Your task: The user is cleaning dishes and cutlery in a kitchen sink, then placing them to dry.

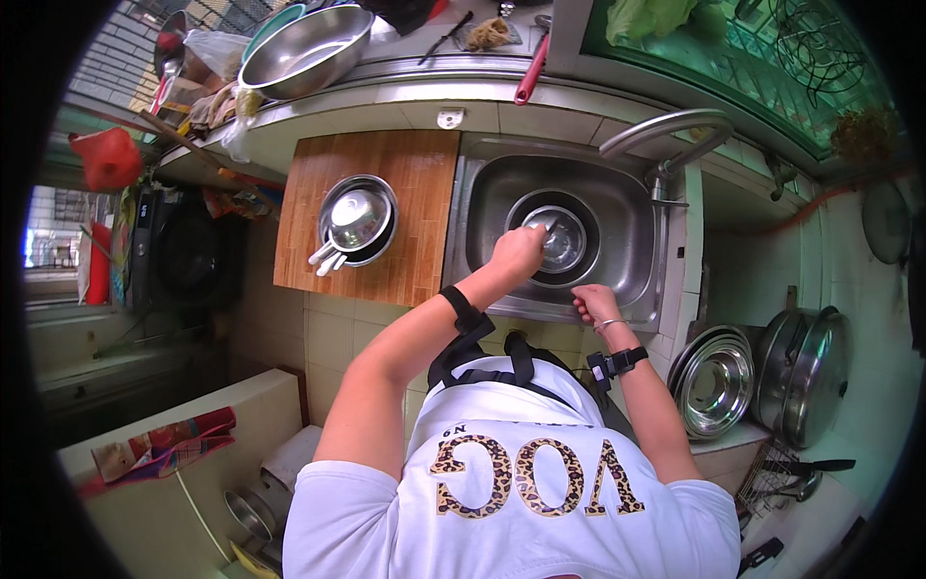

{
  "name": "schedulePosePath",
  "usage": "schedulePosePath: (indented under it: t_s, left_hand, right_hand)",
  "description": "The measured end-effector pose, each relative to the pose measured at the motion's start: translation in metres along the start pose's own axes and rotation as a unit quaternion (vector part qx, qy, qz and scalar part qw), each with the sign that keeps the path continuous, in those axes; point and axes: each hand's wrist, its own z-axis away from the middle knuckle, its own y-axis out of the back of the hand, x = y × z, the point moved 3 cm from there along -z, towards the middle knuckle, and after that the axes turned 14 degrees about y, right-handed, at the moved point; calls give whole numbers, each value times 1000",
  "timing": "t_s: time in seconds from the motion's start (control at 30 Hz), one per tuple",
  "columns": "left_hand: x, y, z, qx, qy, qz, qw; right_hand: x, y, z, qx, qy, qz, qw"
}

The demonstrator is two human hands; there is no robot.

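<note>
A round metal bowl (592,253) rests in the stainless steel sink (626,275), with a smaller shiny metal bowl (568,246) inside it. My left hand (519,253) reaches over the near left side of these bowls, its fingers closed at the smaller bowl's rim. A small dark shape beside the fingertips is too unclear to name. Over the sink's near edge, my right hand (596,302) is loosely curled, with nothing visible in it. Left of the sink, small metal bowls with white handles (358,217) are stacked on a wooden board (427,217).
A curved faucet (665,130) arches over the sink's far right corner. Nested metal basins (716,380) and a large lidded pot (803,376) stand at right. A large metal basin (307,54) and a red-handled utensil (532,72) lie along the back ledge.
</note>
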Motion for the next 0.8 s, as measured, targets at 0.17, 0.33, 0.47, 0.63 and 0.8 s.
schedulePosePath:
  t_s: [0.17,0.33,0.47,0.63,0.8]
  left_hand:
    - [-15,51,31,26,-145,-183,972]
    - [-51,112,54,114,-207,-284,929]
    - [-94,161,64,200,-187,-370,888]
    - [-162,190,66,196,-85,-439,873]
    - [-214,173,72,175,-55,-456,871]
  right_hand:
    - [-7,-19,-8,-34,16,24,999]
    - [-10,-33,-13,-42,18,25,999]
    - [-8,-41,-16,-42,11,13,999]
    - [-8,-48,-15,-50,17,10,999]
    - [-15,-52,-8,-51,18,8,999]
